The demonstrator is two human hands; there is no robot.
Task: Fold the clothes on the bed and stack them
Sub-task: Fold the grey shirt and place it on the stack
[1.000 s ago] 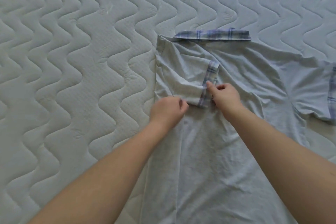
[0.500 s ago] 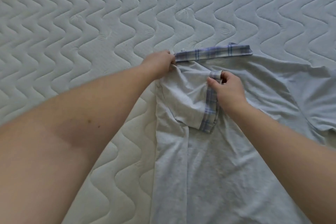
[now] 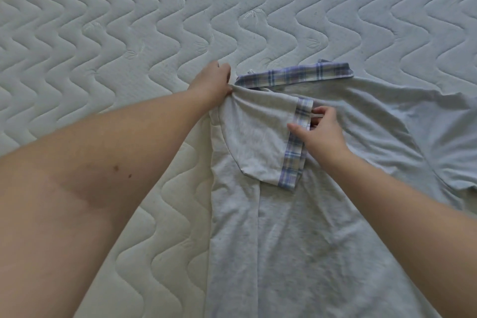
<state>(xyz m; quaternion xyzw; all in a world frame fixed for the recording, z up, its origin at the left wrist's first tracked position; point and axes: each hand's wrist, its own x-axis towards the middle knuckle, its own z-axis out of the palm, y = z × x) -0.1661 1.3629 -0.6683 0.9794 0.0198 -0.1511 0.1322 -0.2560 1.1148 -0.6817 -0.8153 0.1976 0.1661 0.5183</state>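
Now the left hand (image 3: 213, 80) is pinching the grey shirt (image 3: 284, 240) at its folded shoulder corner, just beside the plaid collar (image 3: 296, 75), while the right hand (image 3: 318, 131) is pinching the plaid cuff (image 3: 296, 142) of the folded-in sleeve. Shirt is lying lengthwise toward the person on the mattress (image 3: 103, 33); the unfolded sleeve is lying off to the right, nearer the right hand.

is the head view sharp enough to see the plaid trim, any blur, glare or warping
Head view: the plaid cuff and plaid collar read clearly, both the left hand and right hand look crisp, light is soft and even with no glare, and the wide lens bows the mattress quilting and swells the near left forearm.
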